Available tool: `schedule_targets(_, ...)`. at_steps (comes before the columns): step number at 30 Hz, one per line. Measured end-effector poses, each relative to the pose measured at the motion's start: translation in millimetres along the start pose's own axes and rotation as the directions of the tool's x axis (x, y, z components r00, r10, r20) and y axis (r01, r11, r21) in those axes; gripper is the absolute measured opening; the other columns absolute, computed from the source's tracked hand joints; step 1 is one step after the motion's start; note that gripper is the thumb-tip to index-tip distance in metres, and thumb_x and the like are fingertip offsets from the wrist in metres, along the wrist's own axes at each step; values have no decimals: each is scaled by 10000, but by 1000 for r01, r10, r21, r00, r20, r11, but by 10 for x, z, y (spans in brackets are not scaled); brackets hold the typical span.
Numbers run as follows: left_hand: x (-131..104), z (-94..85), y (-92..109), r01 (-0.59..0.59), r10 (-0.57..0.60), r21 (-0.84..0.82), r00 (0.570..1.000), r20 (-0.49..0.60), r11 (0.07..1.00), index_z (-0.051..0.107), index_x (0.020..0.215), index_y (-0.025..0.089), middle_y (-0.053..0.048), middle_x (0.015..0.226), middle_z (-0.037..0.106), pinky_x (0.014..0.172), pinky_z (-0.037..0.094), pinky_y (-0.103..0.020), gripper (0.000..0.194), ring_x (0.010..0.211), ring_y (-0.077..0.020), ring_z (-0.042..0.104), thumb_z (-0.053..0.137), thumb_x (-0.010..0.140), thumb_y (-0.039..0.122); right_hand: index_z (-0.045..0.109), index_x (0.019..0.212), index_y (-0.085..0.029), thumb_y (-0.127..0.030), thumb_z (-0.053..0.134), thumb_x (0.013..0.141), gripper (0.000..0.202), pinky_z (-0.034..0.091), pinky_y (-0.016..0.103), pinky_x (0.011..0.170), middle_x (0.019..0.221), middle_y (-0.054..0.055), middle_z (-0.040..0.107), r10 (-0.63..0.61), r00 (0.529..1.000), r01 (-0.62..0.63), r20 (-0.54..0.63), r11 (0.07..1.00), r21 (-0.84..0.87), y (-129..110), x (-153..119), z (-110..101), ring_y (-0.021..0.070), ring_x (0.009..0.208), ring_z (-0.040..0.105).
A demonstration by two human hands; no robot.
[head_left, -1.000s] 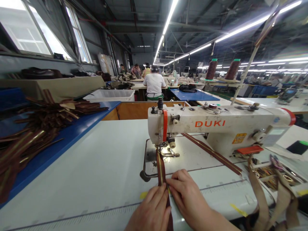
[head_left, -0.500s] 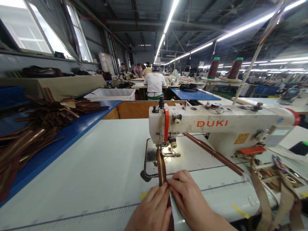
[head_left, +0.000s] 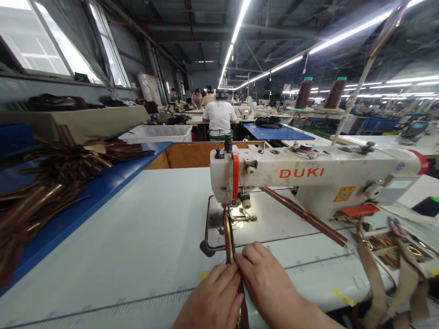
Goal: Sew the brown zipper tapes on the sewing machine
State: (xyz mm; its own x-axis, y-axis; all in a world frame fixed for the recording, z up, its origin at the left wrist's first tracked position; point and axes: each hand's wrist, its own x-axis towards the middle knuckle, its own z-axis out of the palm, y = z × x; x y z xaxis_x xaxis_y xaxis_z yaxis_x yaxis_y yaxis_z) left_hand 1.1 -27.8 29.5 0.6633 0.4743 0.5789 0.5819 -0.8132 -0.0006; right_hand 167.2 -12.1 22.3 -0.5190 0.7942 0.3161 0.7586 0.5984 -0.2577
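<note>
A brown zipper tape with gold teeth (head_left: pixel 229 235) runs from beneath the needle of the white sewing machine (head_left: pixel 260 171) toward me. My left hand (head_left: pixel 214 294) grips it from the left near the table's front edge. Fingers of my right hand (head_left: pixel 265 278) pinch the same tape from the right, and the fingertips of both hands meet on it. Below the hands the tape hangs on past the edge, partly covered by my left hand. Behind the needle, another stretch of brown zipper (head_left: pixel 305 214) lies slantwise under the machine arm.
A heap of brown zippers (head_left: pixel 75 160) covers the blue table (head_left: pixel 113 171) at left. At right stand a parts tray (head_left: pixel 387 251) and draped beige straps (head_left: pixel 375 283). Two brown thread cones (head_left: pixel 303 93) rise behind the machine. A person in white (head_left: pixel 219 116) sits ahead.
The view has shifted slightly. Both hands stay on the zipper in nearly the same place, and the tape before the needle lies a little straighter.
</note>
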Motion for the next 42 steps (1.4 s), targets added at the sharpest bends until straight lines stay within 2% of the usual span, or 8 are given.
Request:
schedule_targets(7,42,-105,-130,-25,27,-55,999,39,998,573,1149,120,-92,1020,699,866,561,-264,317,969,-153,638,346,931,145,572,940,-143,-39,720,797,231,426,359,744,913,29,523,-63,998,64,16,995,-82,-1,-9,33,216,838,447)
schedule_targets(12,143,-37,-339,-13,14,-10,996,92,1000,600,1081,124,-89,1051,678,893,564,-376,291,1016,-201,611,366,910,97,581,951,-129,-29,712,791,230,437,355,748,914,37,523,-98,995,97,-4,988,-123,0,-2,-9,217,839,443)
schedule_targets(15,187,-9,-397,4,5,-62,989,147,998,621,1016,136,-77,992,672,860,573,-363,280,940,-189,618,375,893,77,588,957,-125,-44,674,821,181,447,361,749,913,45,525,-116,993,118,22,982,-144,20,-8,-53,221,841,442)
schedule_targets(19,175,-16,-396,72,-51,-130,986,158,989,610,1046,164,-67,1004,654,861,568,-353,282,941,-175,608,391,887,81,587,1004,-130,-69,619,874,147,450,347,742,907,44,524,-136,990,140,50,985,-99,97,-18,-107,221,855,450)
schedule_targets(24,121,-6,-397,75,-52,-147,986,155,986,570,1136,167,-75,1052,637,878,560,-370,299,986,-186,590,384,910,107,607,965,-143,-26,560,876,154,446,323,760,885,50,540,-101,994,100,47,995,10,168,-4,-210,215,851,469)
schedule_targets(27,104,9,-398,94,-68,-160,984,162,983,584,1095,163,-74,1037,637,881,556,-361,279,976,-180,591,379,914,106,604,982,-140,-46,519,890,156,443,326,758,887,56,554,-162,986,160,46,986,45,168,13,-243,217,846,471)
schedule_targets(37,138,-22,-385,81,-62,-144,989,132,986,571,1116,157,-77,1034,640,842,575,-353,288,960,-186,605,384,906,96,597,916,-114,-90,627,879,53,435,348,729,882,51,547,-301,944,322,139,931,-173,174,34,-207,221,827,456)
schedule_targets(42,146,-24,-395,75,-60,-118,991,122,990,585,1093,165,-84,1069,633,871,573,-376,278,1012,-199,597,398,898,99,573,1019,-104,-98,612,901,124,436,344,752,921,50,541,-267,955,285,131,947,-145,183,-6,-196,220,857,451)
